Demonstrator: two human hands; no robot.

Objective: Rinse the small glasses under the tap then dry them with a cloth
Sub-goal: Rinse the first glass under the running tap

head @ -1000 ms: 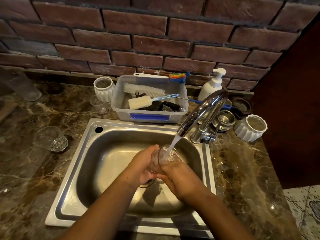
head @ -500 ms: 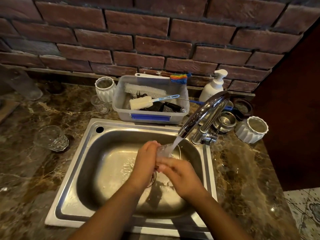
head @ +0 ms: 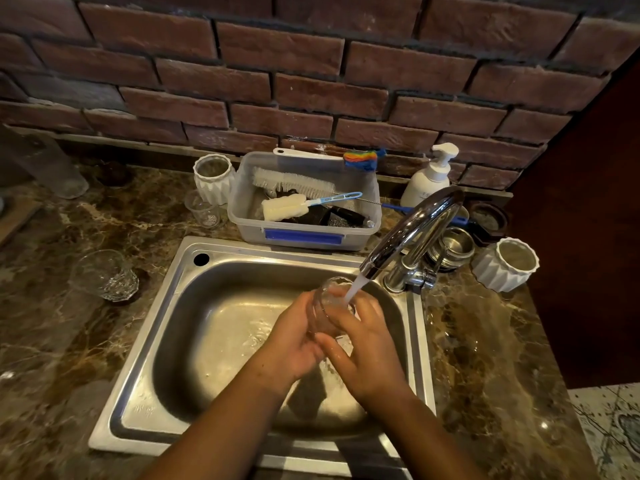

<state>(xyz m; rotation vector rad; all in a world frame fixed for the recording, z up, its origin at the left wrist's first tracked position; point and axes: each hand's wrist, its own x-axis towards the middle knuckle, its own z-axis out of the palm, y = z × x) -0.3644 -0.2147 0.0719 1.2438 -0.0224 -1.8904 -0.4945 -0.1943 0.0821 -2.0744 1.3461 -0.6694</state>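
Brick wall behind marble bench (head: pixel 485 358); steel sink (head: pixel 221 327); left hand (head: pixel 294 337), right hand (head: pixel 367 355) both clasp glass (head: pixel 329 306) under running tap (head: pixel 412 230)

plastic tub (head: pixel 304 233), soap dispenser (head: pixel 429 178), white ribbed pots (head: pixel 504 265)

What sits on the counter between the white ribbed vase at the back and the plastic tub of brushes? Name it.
In the head view, one small clear glass stands there, upright, just in front of the white ribbed vase and left of the plastic tub.
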